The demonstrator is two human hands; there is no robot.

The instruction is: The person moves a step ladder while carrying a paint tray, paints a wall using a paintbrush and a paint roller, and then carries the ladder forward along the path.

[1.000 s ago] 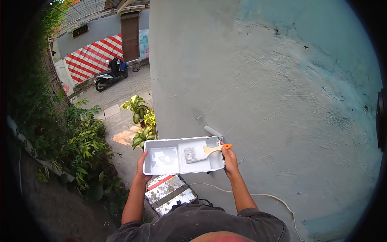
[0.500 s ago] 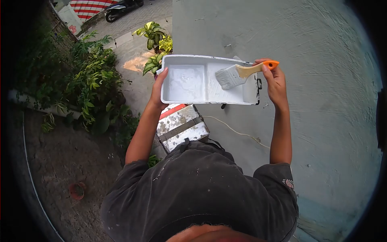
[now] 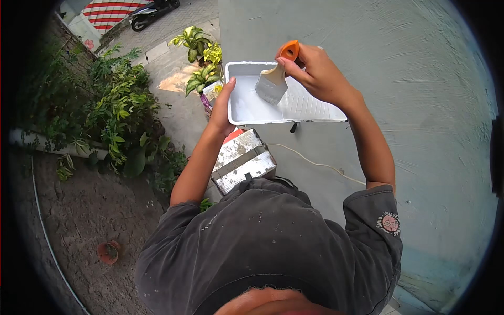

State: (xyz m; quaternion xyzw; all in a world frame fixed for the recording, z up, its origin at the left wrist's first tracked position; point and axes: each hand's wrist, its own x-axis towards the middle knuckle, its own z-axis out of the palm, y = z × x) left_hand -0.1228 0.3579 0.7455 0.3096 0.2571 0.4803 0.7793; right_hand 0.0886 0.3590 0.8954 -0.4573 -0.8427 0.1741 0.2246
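Note:
My left hand (image 3: pixel 224 107) grips the left end of a white paint tray (image 3: pixel 244 107), its thumb over the rim and its other fingers hidden beneath. The tray has a deep well on the left and a ribbed slope on the right, both coated in white paint. In my right hand (image 3: pixel 315 73) is a paintbrush (image 3: pixel 273 84) with an orange-tipped handle, pinched between thumb and fingers. Its wide bristles point down into the tray, near where the well meets the slope. My right hand and forearm cover the tray's far right corner.
A grey-green plastered wall (image 3: pixel 409 115) rises close on the right. Below the tray sits a paint-spattered box (image 3: pixel 244 160), with a pale cable (image 3: pixel 310 170) running beside it. Leafy plants (image 3: pixel 123 105) grow on the left; a clay pot (image 3: pixel 108 252) lies on the soil.
The brush has swung from lying across the slope to a steeper angle, bristles down by the well. My right hand has moved left and up over the tray, which has shifted slightly right.

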